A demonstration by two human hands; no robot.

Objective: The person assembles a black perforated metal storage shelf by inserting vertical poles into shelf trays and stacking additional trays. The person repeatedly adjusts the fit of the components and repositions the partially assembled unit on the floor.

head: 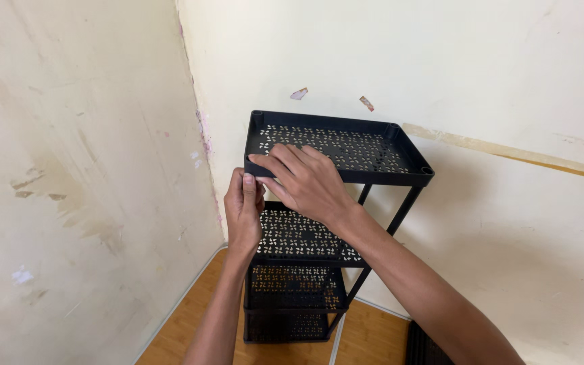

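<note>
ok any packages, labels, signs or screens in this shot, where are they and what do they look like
No packages, signs or screens show.
Torn sticker scrap: on the wall above the black shelf rack, small, pale with a pinkish edge.
Second scrap: to its right on the same wall, small, reddish and white.
Both hands are at the rack's top tray, left hand and right hand.

Stained cream walls [69, 169], wooden floor [373, 334], daylight.

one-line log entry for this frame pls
scene: black tiered rack in wall corner | left hand: gripping post under front-left corner of top shelf | right hand: flat on that corner | lower shelves: bare
</note>
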